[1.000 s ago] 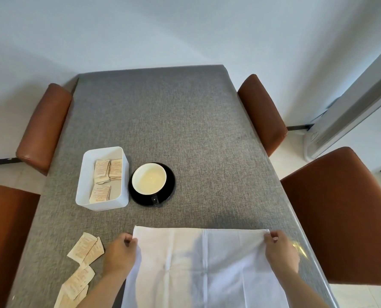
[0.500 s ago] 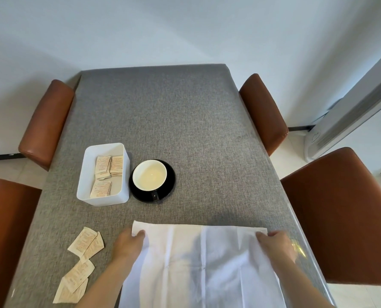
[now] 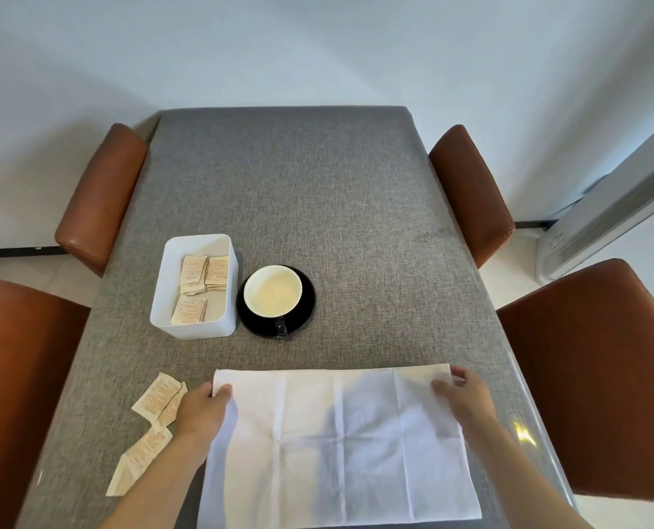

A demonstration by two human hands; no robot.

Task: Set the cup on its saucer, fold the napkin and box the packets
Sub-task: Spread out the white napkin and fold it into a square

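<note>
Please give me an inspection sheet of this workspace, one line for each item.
Surface: grey cloth-covered table.
Cup: on black saucer, handle toward the person.
Box: white, beside the saucer, packets inside.
Loose packets: on the table left of the napkin.
Napkin: white, creased, spread flat at the near edge.
Clutter: nothing seen.
Left hand: pinching the napkin's far left corner.
Right hand: pinching the far right corner.
Cables: dark cord near the white unit.
Surroundings: four brown chairs, white wall.
</note>
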